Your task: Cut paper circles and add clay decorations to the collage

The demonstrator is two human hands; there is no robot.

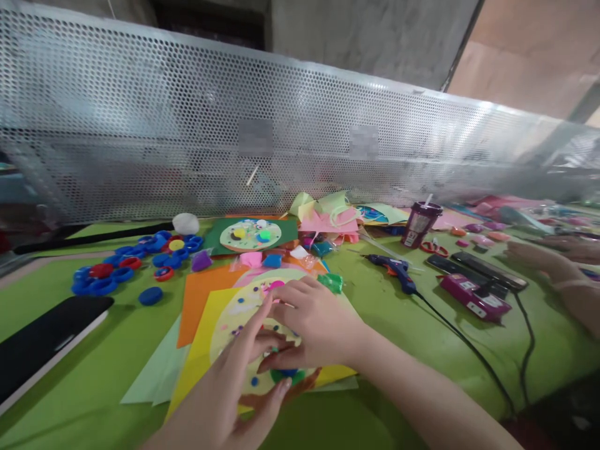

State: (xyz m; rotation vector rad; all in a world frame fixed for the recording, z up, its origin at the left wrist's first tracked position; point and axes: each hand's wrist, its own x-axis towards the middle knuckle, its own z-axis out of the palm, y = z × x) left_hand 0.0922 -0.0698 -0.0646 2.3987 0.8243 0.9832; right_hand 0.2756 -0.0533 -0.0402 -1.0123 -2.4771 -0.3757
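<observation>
A pale round paper disc point(237, 315), dotted with small coloured bits, lies on yellow and orange paper sheets point(199, 294) in front of me. My left hand point(234, 381) rests on the disc's near edge, thumb flat on the paper and index finger stretched toward the middle. My right hand point(312, 322) lies over the disc's right side with fingers curled down, pinching something small I cannot make out. A green piece point(285, 375) peeks from under the right hand.
Blue and red bottle caps point(126, 262) lie at the left, a dark phone point(44, 340) nearer. A second decorated disc point(250, 235), foam scraps, a glue gun point(396, 270) with cord, a purple cup point(419, 224) and another person's hands point(553, 256) are behind and to the right. A perforated metal screen point(300, 150) closes the back.
</observation>
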